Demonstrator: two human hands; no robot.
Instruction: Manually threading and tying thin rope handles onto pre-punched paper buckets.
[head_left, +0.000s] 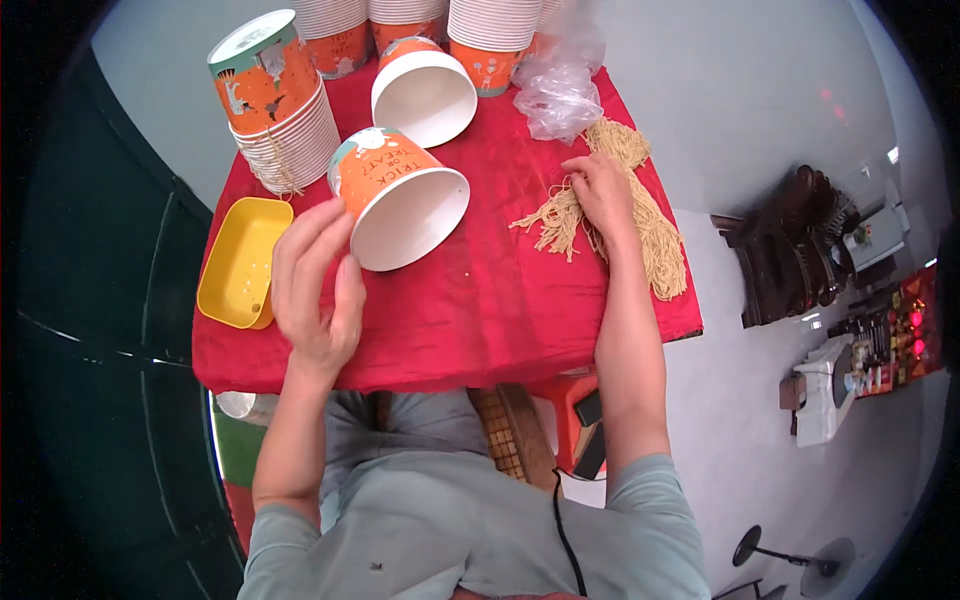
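Observation:
An orange paper bucket point(385, 170) with a white inside and a green-and-white printed base lies tipped on its side, its mouth toward me. My left hand point(318, 285) is at its left, fingers apart and stretched out; the fingertips are close to the bucket's wall, and I cannot tell if they touch. On the right, a bundle of tan string point(655, 235) lies spread in loose strands. My right hand point(602, 190) rests over its left part with fingers curled together at the strands; the fingertips are partly hidden.
A second bucket point(425, 100) lies tipped behind. Stacked buckets point(285, 125) stand at the left, with more stacks point(495, 30) along the back. A yellow tray point(232, 285) sits at the left edge of the red tablecloth point(480, 330). Crumpled clear plastic point(560, 90) lies behind the string.

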